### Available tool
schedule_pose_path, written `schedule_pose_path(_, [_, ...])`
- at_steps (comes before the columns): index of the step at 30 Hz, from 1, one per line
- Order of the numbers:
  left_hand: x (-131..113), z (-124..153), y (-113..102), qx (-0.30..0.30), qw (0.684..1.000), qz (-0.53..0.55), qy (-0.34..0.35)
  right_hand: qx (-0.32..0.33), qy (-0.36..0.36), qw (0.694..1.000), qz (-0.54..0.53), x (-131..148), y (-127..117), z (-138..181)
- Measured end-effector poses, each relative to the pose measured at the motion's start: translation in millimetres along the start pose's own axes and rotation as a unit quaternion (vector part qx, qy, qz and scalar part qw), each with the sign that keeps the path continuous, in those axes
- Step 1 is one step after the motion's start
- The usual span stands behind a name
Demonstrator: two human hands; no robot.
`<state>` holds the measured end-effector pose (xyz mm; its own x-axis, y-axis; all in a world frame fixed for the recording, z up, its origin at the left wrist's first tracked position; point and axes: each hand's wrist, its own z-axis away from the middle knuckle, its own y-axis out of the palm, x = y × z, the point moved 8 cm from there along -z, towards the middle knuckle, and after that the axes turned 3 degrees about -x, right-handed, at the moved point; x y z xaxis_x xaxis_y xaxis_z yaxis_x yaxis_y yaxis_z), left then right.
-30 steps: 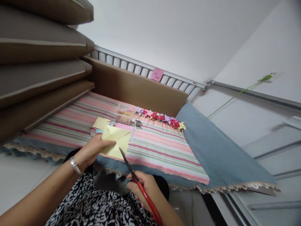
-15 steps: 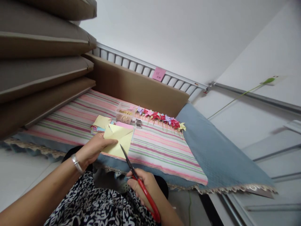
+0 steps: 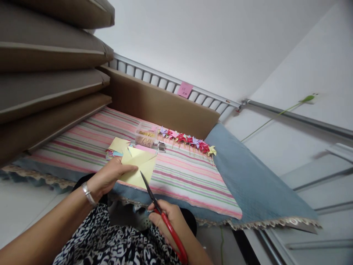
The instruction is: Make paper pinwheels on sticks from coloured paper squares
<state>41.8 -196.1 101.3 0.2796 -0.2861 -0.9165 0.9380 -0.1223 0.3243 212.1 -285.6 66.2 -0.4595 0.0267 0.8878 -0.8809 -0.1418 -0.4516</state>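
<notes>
My left hand (image 3: 114,173) pinches a pale yellow square of paper (image 3: 142,162) by its left side, thumb on top. Slits run inward from the sheet's upper corners. In my right hand (image 3: 171,219) is a pair of scissors (image 3: 150,191) with red handles and dark blades. The blades look closed, and their tip lies at the paper's lower part, near my left thumb; I cannot tell whether it touches. Just behind my left hand lies a stack of coloured paper (image 3: 119,144) with a yellow sheet on top.
A clear plastic box (image 3: 145,136) holds thin sticks and gold-coloured pins, with a small metal clip (image 3: 161,147) beside it. Several paper pinwheels (image 3: 190,140) on sticks line the back of the striped cloth (image 3: 190,184). Stacked cushions (image 3: 55,81) rise at left; a cardboard panel (image 3: 162,99) stands behind.
The view has shifted slightly. Both hands, the yellow paper and the scissors hold almost the same positions.
</notes>
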Motion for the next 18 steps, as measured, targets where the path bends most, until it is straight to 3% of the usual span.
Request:
schedule_pose_path(11, [-18.6,6.7,5.7,0.026,1.000,-0.004,0.015,-0.008,-0.014,0.999,0.031,22.3,-8.3,3.3])
schedule_pose_path(18, [-19.3,-4.0,2.7,0.021,1.000,0.009,0.014,0.003,0.002,1.000,0.026,22.3,-7.9,-4.4])
